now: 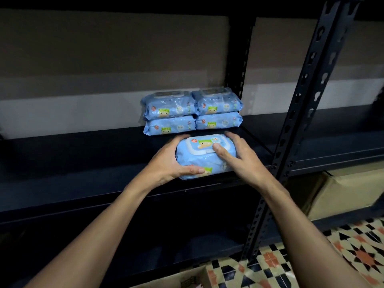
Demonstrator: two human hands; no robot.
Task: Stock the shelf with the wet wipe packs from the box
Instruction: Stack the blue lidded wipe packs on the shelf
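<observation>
Toward the front of the dark metal shelf [83, 163], a blue wet wipe pack [199, 156] lies between both hands, low over the board; whether it rests there or hangs just above is hard to tell. The left hand [168, 163] wraps the pack's left end, thumb along the front face and fingers reaching behind. The right hand [239, 159] wraps the right end with its thumb laid on the lid. Each grip is curled round the pack. A fold crosses its front, so I cannot tell whether this is one thick pack or two stacked.

Behind it, at the back of the same shelf, four more packs stand as a left stack [169, 117] and a right stack [218, 112], two high each and touching side by side.

The held pack's white flip lid [204, 145] carries a red round badge with white numerals too blurred to read, beside a cartoon child with a green top. The same face shows on every pack's front. No brand name is legible.

At the bottom edge, a corner of a cardboard box [193, 276] shows; its contents are out of sight. A second carton [349, 192] sits on the lower level, right of the perforated upright [299, 113], above a patterned tile floor [353, 252].
</observation>
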